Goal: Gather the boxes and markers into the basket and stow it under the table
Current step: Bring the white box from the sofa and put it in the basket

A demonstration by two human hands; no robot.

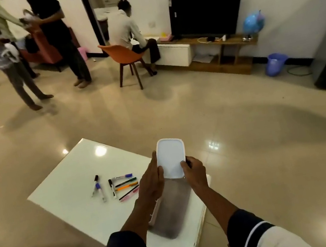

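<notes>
- I see the left hand [151,182] and right hand [194,171] pinching the white box [171,157] between them, above the table [65,195] right edge.
- Markers [122,184] lie left of it.

A dark television [206,12] stands on a low wooden stand [210,54] against the wall at upper right. Left of it, a person sits on an orange chair [124,57]. Three people stand in the upper left of the frame. A blue bin [275,64] sits on the glossy tiled floor [198,106] right of the stand, a pink bin [83,52] beside the doorway.
</notes>
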